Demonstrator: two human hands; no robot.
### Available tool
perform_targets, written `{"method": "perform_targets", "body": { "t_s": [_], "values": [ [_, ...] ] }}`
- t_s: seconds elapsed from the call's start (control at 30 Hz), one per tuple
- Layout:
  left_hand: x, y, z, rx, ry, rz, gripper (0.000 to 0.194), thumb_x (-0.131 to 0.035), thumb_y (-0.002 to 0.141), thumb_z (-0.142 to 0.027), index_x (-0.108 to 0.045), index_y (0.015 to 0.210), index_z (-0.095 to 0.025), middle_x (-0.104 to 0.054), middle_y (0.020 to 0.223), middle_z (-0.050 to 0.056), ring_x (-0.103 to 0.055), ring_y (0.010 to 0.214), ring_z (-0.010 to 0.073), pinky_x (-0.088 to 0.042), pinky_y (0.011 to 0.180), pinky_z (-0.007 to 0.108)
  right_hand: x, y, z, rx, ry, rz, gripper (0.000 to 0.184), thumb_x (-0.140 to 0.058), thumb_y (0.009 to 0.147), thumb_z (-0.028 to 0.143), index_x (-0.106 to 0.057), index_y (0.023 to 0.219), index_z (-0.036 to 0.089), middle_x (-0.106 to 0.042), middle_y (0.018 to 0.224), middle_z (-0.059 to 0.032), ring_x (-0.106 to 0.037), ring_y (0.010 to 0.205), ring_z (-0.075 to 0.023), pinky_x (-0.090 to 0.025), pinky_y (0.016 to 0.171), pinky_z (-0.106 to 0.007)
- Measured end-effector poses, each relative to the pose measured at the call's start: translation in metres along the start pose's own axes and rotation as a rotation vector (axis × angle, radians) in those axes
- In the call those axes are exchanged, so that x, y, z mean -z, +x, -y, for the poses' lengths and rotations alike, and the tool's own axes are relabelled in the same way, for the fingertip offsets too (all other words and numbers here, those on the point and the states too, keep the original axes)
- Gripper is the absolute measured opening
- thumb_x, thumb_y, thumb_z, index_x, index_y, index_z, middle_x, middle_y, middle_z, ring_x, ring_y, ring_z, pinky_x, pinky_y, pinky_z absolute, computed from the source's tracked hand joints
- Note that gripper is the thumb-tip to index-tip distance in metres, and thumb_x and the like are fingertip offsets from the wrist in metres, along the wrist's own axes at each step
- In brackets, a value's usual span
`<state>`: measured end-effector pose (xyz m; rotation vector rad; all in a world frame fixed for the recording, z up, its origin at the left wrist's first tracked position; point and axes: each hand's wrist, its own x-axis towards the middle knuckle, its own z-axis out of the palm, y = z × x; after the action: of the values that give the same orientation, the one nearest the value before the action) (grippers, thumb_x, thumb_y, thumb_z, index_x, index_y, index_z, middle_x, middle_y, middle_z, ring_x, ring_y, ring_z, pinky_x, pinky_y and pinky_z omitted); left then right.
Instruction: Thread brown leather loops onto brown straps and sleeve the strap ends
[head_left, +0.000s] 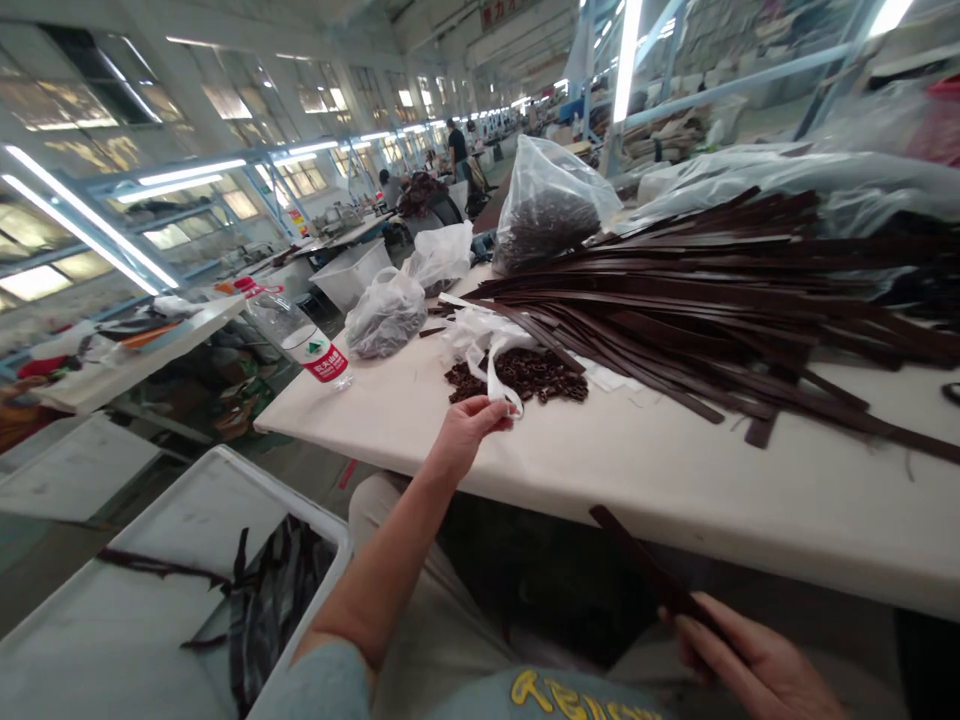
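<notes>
My left hand (466,425) reaches onto the white table (675,480), fingers pinched at the edge of a torn white plastic bag (480,340). A heap of small dark brown buckles (525,375) lies on that bag just beyond my fingertips. My right hand (750,660) is low near my lap, fingers closed round one dark brown strap (645,565) that angles up toward the table edge. A large pile of long dark brown straps (735,290) spreads across the table's right half.
A water bottle (296,335) lies at the table's left corner. Plastic bags (386,312) with dark parts sit behind, a bigger one (547,205) further back. A white bin (150,590) with a few straps stands at lower left. People work in the distance.
</notes>
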<state>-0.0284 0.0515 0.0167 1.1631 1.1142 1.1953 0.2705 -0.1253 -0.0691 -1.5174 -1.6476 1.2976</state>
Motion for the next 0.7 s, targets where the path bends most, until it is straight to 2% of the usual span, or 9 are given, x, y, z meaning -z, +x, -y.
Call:
{"method": "perform_targets", "body": {
  "t_s": [0.1, 0.2, 0.3, 0.37, 0.5, 0.6, 0.7],
  "values": [
    [-0.017, -0.037, 0.005, -0.036, 0.006, 0.031, 0.031, -0.081, 0.068, -0.045, -0.075, 0.071, -0.014, -0.070, 0.071, 0.005, -0.060, 0.067, 0.0133, -0.048, 0.069, 0.025, 0.012, 0.000, 0.021, -0.024, 0.086, -0.046, 0.046, -0.053, 0.087, 0.062, -0.073, 0.080, 0.022, -0.067, 0.065, -0.0036, -0.063, 0.059, -0.0195, -0.052, 0.055, -0.025],
    [-0.031, -0.062, 0.010, -0.047, 0.087, 0.034, 0.029, -0.082, 0.068, -0.040, -0.069, 0.061, -0.015, -0.062, 0.060, 0.000, -0.052, 0.061, 0.0108, -0.042, 0.062, 0.024, 0.021, 0.001, 0.038, -0.001, 0.187, -0.115, 0.040, -0.061, 0.084, 0.059, -0.076, 0.088, 0.022, -0.072, 0.072, -0.0050, -0.066, 0.065, -0.0215, -0.056, 0.062, -0.028],
    [-0.041, -0.071, 0.013, -0.063, 0.082, 0.063, 0.030, -0.082, 0.068, -0.038, -0.065, 0.060, -0.015, -0.058, 0.060, -0.002, -0.050, 0.062, 0.0100, -0.041, 0.063, 0.023, 0.020, 0.007, 0.057, 0.115, 0.268, -0.160, 0.030, -0.066, 0.085, 0.052, -0.078, 0.093, 0.025, -0.076, 0.097, -0.0068, -0.070, 0.091, -0.0265, -0.057, 0.083, -0.032],
    [-0.048, -0.072, 0.011, -0.053, 0.037, 0.086, 0.031, -0.082, 0.067, -0.038, -0.062, 0.058, -0.015, -0.057, 0.059, -0.003, -0.049, 0.060, 0.0092, -0.040, 0.061, 0.023, 0.015, 0.015, 0.070, 0.224, 0.300, -0.139, 0.023, -0.066, 0.087, 0.047, -0.078, 0.091, 0.027, -0.072, 0.118, -0.0059, -0.065, 0.112, -0.0284, -0.051, 0.098, -0.035],
    [-0.059, -0.070, -0.005, -0.006, -0.037, 0.154, 0.033, -0.083, 0.064, -0.038, -0.060, 0.059, -0.015, -0.056, 0.052, -0.004, -0.047, 0.050, 0.0074, -0.036, 0.051, 0.021, -0.002, 0.042, 0.097, 0.424, 0.335, -0.036, 0.021, -0.061, 0.092, 0.041, -0.078, 0.093, 0.029, -0.056, 0.144, -0.0029, -0.056, 0.127, -0.0281, -0.046, 0.105, -0.037],
    [-0.064, -0.065, -0.020, 0.003, -0.071, 0.179, 0.036, -0.084, 0.062, -0.042, -0.059, 0.062, -0.016, -0.056, 0.050, -0.005, -0.047, 0.044, 0.0075, -0.035, 0.045, 0.021, -0.012, 0.062, 0.113, 0.534, 0.310, 0.001, 0.020, -0.061, 0.093, 0.039, -0.078, 0.097, 0.028, -0.058, 0.141, -0.0043, -0.054, 0.128, -0.0275, -0.040, 0.110, -0.039],
    [-0.065, -0.059, -0.034, -0.031, -0.060, 0.140, 0.042, -0.084, 0.062, -0.048, -0.057, 0.061, -0.016, -0.055, 0.050, -0.005, -0.047, 0.043, 0.0065, -0.034, 0.042, 0.019, -0.018, 0.072, 0.121, 0.536, 0.291, 0.010, 0.020, -0.061, 0.092, 0.036, -0.078, 0.093, 0.025, -0.068, 0.120, -0.0052, -0.060, 0.117, -0.0253, -0.042, 0.106, -0.038]
  ]
}}
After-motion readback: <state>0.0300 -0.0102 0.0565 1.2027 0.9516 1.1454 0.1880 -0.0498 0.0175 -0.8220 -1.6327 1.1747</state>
